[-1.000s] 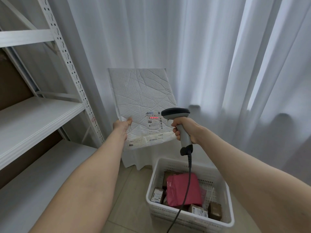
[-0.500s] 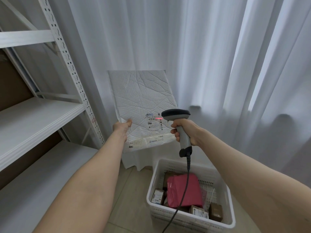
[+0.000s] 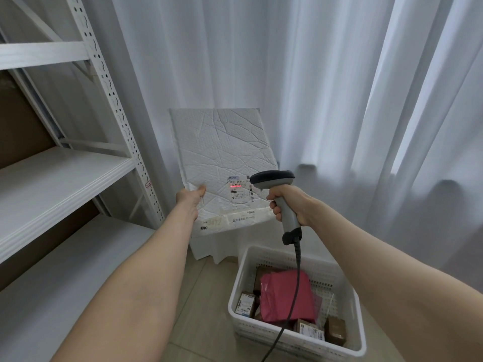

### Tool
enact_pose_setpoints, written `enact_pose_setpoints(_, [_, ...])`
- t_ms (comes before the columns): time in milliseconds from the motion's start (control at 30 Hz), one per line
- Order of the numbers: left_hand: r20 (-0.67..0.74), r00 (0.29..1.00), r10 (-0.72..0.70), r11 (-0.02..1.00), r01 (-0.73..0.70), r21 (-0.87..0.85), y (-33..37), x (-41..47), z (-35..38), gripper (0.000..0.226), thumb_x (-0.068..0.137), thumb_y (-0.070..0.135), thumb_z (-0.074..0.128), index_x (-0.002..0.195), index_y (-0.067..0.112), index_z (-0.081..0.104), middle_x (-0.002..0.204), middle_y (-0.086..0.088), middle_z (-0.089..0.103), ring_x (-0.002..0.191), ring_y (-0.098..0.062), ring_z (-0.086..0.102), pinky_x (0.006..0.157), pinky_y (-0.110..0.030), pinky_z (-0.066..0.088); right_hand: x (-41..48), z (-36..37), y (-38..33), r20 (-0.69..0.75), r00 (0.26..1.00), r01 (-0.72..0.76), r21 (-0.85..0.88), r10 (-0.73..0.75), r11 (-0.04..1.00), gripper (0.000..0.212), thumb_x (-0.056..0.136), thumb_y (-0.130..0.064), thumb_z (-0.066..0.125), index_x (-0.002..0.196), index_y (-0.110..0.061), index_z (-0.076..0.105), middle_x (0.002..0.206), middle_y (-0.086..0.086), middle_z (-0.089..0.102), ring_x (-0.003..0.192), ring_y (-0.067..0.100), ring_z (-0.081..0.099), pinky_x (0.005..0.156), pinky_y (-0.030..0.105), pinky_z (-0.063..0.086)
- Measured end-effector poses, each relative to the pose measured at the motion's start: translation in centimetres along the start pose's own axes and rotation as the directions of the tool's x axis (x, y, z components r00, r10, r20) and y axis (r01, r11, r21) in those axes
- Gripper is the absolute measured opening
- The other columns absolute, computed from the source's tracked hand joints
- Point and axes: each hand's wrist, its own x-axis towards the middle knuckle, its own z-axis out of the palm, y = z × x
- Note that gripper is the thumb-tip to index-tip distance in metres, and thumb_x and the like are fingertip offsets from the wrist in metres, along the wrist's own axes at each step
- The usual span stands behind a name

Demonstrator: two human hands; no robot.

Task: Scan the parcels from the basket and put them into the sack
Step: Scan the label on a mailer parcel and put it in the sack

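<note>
We are pinching the white crinkled padded mailer [image 3: 222, 155] upright in our outstretched left hand [image 3: 189, 201], our right hand [image 3: 288, 202] gripping the grey handheld scanner [image 3: 279, 194] aimed at its label [image 3: 240, 190].

One wide-angle view from a camera worn on the person's head, looking forward and down along both bare forearms. The left hand [image 3: 189, 202], pinching a white bubble mailer [image 3: 222, 147], and the right hand [image 3: 290, 205], gripping a barcode scanner [image 3: 273, 178], sit mid-frame at arm's reach. Beyond the grips hangs a white curtain [image 3: 313, 74]. Left of them a shelving rack [image 3: 103, 74] fills the frame's edge. Below the right grip a parcel basket [image 3: 237, 280] stands on the floor.
</note>
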Motion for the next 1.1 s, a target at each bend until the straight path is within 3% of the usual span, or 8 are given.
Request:
enact_pose_setpoints(233, [0.052,0.998,-0.043,0.999,0.043,0.009,-0.9,0.9,-0.6,0.044,0.084,0.01,0.072,0.123,-0.002,0.057,0.122,-0.019,0.062,0.109,-0.03,0.06,0.097,-0.049,0.048,0.8,0.4,1.5,-0.019,1.0,0.014,0.102,-0.012,0.995,0.013,0.087,-0.005,0.06,0.099,-0.004,0.058,0.07,0.01,0.066,0.045,0.011,0.052,0.045,0.022,0.048])
enact_pose_setpoints(333, [0.122,0.991,-0.058,0.998,0.06,-0.009,-1.4,0.9,-1.3,0.039,0.088,0.006,0.066,0.124,-0.002,0.056,0.121,-0.02,0.061,0.106,-0.031,0.061,0.097,-0.05,0.047,1.4,0.5,3.0,-0.122,0.992,0.056,0.215,-0.03,0.975,0.007,0.086,-0.001,0.063,0.092,-0.004,0.061,0.077,0.011,0.065,0.049,0.013,0.056,0.046,0.023,0.049])
enact_pose_setpoints(500, [0.222,0.973,-0.065,0.998,0.068,-0.004,-2.7,0.1,-4.2,0.035,0.094,0.004,0.056,0.129,-0.001,0.053,0.092,-0.008,0.063,0.081,-0.021,0.06,0.096,-0.045,0.046,1.9,0.1,6.2,-0.363,0.932,0.085,0.26,0.016,0.962,0.017,0.083,-0.002,0.067,0.098,-0.008,0.061,0.091,0.01,0.061,0.074,0.019,0.059,0.058,0.029,0.052])
enact_pose_setpoints(700, [0.299,0.946,-0.125,0.992,0.125,0.019,-3.6,-3.1,-9.5,0.036,0.094,0.005,0.054,0.13,-0.001,0.051,0.086,-0.008,0.069,0.083,-0.023,0.062,0.094,-0.046,0.046,0.3,0.7,9.4,-0.406,0.908,0.071,0.393,0.104,0.917,0.018,0.086,-0.003,0.065,0.096,-0.01,0.053,0.093,0.015,0.061,0.073,0.024,0.066,0.057,0.031,0.05])
enact_pose_setpoints(833, [0.39,0.902,-0.186,0.982,0.182,0.047,-4.0,-7.5,-13.4,0.036,0.095,0.004,0.051,0.131,0.003,0.051,0.122,-0.019,0.06,0.104,-0.032,0.06,0.098,-0.048,0.043,-2.4,2.7,12.3,-0.347,0.928,0.048,0.467,0.133,0.883,0.027,0.085,-0.002,0.066,0.108,-0.009,0.054,0.1,0.012,0.062,0.076,0.03,0.067,0.075,0.038,0.056])
enact_pose_setpoints(900, [0.397,0.894,-0.208,0.978,0.198,0.065,-4.5,-10.2,-15.6,0.037,0.094,0.001,0.05,0.131,0.004,0.051,0.124,-0.017,0.059,0.109,-0.033,0.058,0.099,-0.047,0.042,-4.4,4.0,14.0,-0.317,0.938,0.042,0.513,0.143,0.858,0.027,0.086,-0.001,0.065,0.11,-0.008,0.055,0.098,0.012,0.063,0.071,0.029,0.065,0.081,0.041,0.057])
enact_pose_setpoints(1000, [0.418,0.879,-0.229,0.973,0.197,0.119,-5.6,-14.3,-19.6,0.037,0.092,0.006,0.051,0.13,0.008,0.051,0.124,-0.016,0.059,0.114,-0.034,0.056,0.102,-0.049,0.042,-7.7,6.5,16.6,-0.263,0.955,0.014,0.498,0.136,0.867,0.016,0.088,-0.003,0.063,0.102,-0.007,0.058,0.081,0.008,0.061,0.064,0.022,0.061,0.056,0.029,0.049])
enact_pose_setpoints(1100, [0.362,0.913,-0.188,0.975,0.127,0.184,-6.2,-17.4,-23.8,0.031,0.092,0.018,0.059,0.123,0.018,0.061,0.107,-0.004,0.07,0.102,-0.023,0.065,0.089,-0.043,0.053,-10.4,9.8,18.9,-0.225,0.963,-0.029,0.465,0.15,0.885,0.012,0.087,-0.002,0.064,0.097,-0.006,0.059,0.082,0.008,0.063,0.065,0.018,0.061,0.046,0.024,0.047])
